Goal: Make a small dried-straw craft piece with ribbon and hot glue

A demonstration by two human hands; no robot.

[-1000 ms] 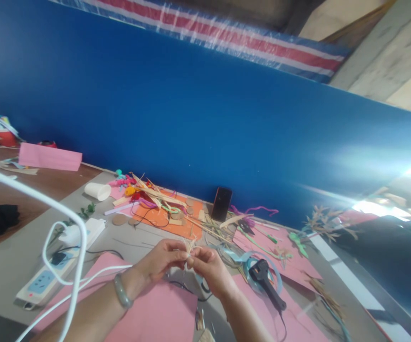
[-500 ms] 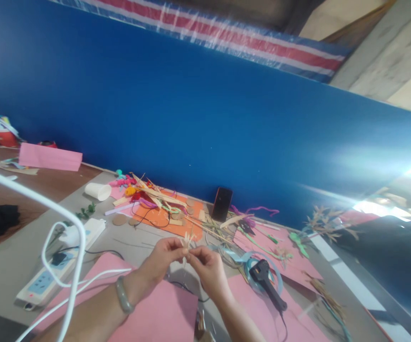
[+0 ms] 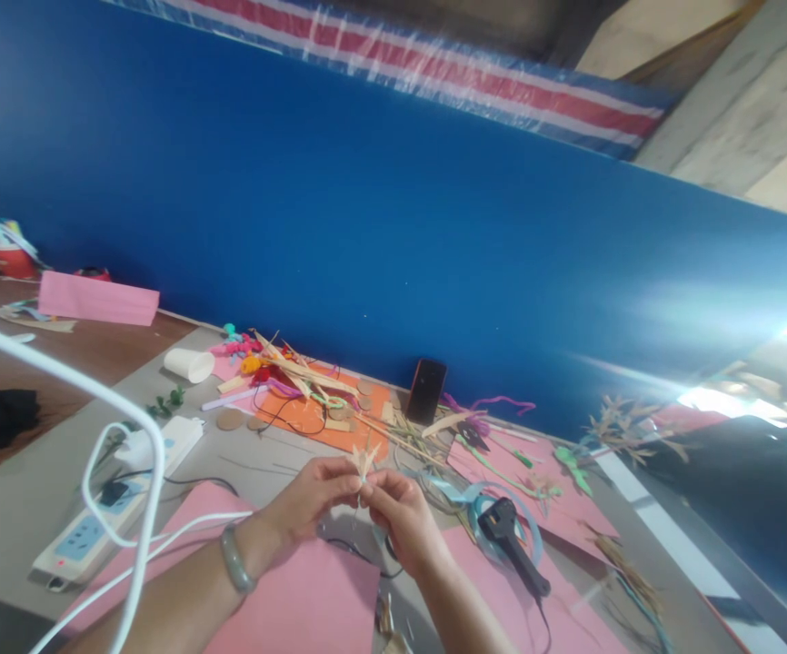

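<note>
Since the pale flower-like bunch [image 3: 364, 459] is pinched only near its base, it could fan apart or lose a piece if either set of fingertips slackens, and its thin strips could crease under too hard a squeeze. The left hand [image 3: 325, 493] grips the base from one side, thumb and fingers drawn almost together; the right hand [image 3: 397, 509] does likewise from the other, its fingertips nearly meeting the left's, so the bunch stands upright just above them. Whether anything binds it there is too small to tell. A bangle [image 3: 235, 559] circles the left wrist. Under the left forearm lies a pink sheet [image 3: 304, 599]; beyond the hands, straw strips [image 3: 312, 371] are heaped on an orange sheet [image 3: 294, 416]. Right of the right hand, a glue gun [image 3: 513, 545] rests across a tape roll [image 3: 538, 536]. Well left of the left hand is a power strip [image 3: 84, 536], with a white cord [image 3: 160, 463] that could snag the forearm if it swings outward.
</note>
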